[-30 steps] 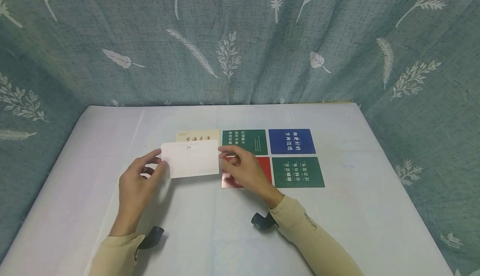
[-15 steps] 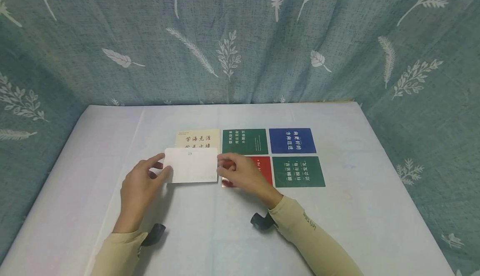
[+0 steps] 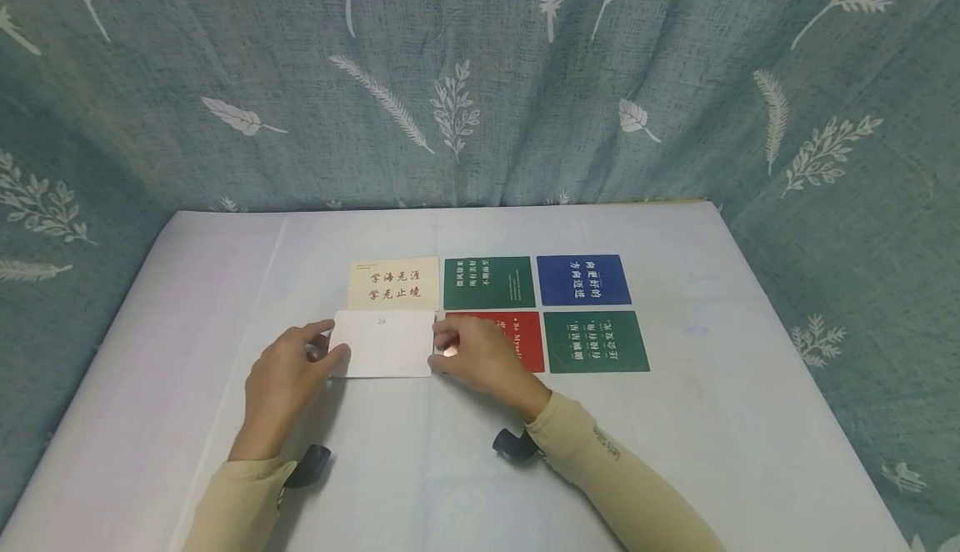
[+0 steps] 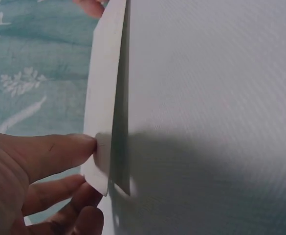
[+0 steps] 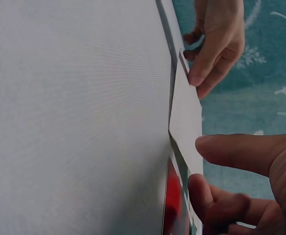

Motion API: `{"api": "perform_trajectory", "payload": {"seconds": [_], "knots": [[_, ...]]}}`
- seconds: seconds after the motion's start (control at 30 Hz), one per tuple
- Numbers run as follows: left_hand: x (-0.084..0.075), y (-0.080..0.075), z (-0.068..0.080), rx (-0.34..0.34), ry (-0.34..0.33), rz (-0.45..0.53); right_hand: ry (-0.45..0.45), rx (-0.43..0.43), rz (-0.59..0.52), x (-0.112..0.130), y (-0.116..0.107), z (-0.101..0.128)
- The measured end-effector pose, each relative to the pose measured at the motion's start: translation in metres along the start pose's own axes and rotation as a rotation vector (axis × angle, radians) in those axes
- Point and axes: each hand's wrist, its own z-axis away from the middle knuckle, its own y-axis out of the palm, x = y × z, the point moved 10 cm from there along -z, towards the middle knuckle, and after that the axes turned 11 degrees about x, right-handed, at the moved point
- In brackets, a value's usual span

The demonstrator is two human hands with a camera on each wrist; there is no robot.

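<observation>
A white card (image 3: pixel 382 345) with small faint marks near its top edge is held between both hands in the head view. The left hand (image 3: pixel 288 381) pinches its left edge, the thumb (image 4: pixel 79 149) on the upper face and fingers below. At its right edge, the right hand (image 3: pixel 487 360) grips the card with thumb and fingertips. The left wrist view shows the card (image 4: pixel 103 83) tilted, with a dark gap between it and the table. Under the right hand lies a red card (image 3: pixel 531 343), partly hidden. Directly behind the white card is a cream card (image 3: pixel 394 283) with brown characters.
Green (image 3: pixel 491 283) and blue (image 3: pixel 583 279) cards continue the back row to the right. Another green card (image 3: pixel 596 342) lies in the front row beside the red one. The white-covered table (image 3: pixel 465 469) ends at a leaf-patterned curtain (image 3: pixel 480 77).
Both hands have lowered the white card toward the table and toward the person. The cream card, partly covered before, is now in full view behind it.
</observation>
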Motion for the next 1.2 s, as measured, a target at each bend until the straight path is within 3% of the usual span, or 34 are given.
{"api": "perform_trajectory", "payload": {"seconds": [0.23,0.57,1.2], "knots": [[0.004,0.005,-0.002,0.033,-0.023,-0.017,0.035,0.009,0.068,0.001,0.003,-0.001],[0.004,0.007,-0.003,0.023,-0.035,-0.074,0.030,-0.040,0.203,0.003,0.003,-0.003],[0.003,0.012,-0.002,0.044,-0.055,-0.058,0.013,-0.071,0.216,0.005,0.002,0.002]]}}
